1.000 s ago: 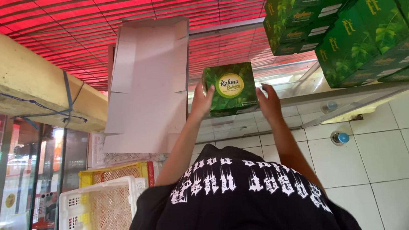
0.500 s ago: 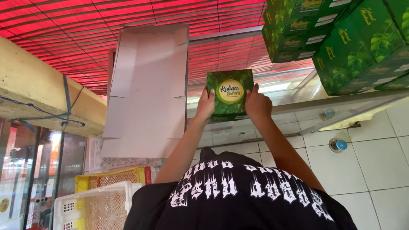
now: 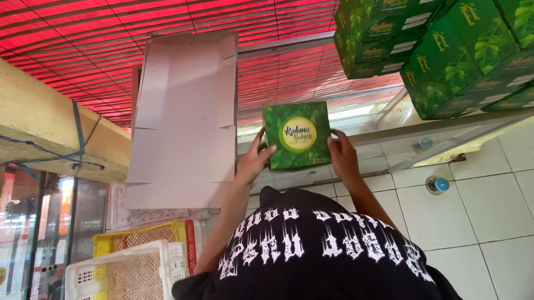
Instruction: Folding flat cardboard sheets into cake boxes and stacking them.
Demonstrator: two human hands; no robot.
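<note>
Gripping green box [image 3: 297, 135] edges, both hands

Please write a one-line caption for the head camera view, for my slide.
Left hand and right hand hold a green square box up, beside flat cardboard sheets and below stacked green boxes.
</note>
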